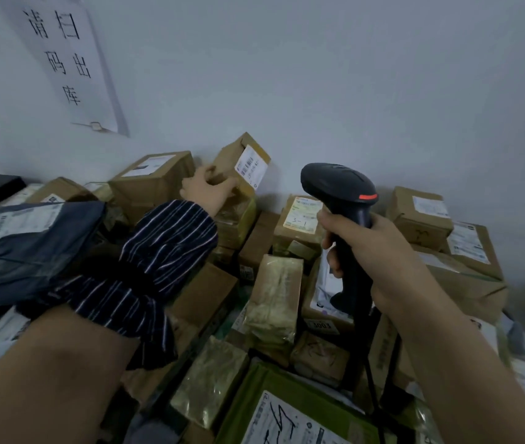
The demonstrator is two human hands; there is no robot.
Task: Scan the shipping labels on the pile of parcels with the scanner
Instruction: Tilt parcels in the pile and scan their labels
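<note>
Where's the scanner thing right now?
The black scanner is right of centre in the head view, gripped by the right hand above the parcels, just right of the box marked 3-1.

A plain pale wall (318, 75) fills the upper half of the view, grey-blue in dim, even light. A white paper sign (62, 59) with large black handwritten characters hangs on it at upper left, a strip of tape (96, 125) at its bottom edge.

1 head-worn wide-angle view looks forward and down, close over the parcels (280, 293), facing the wall (318, 75).
</note>
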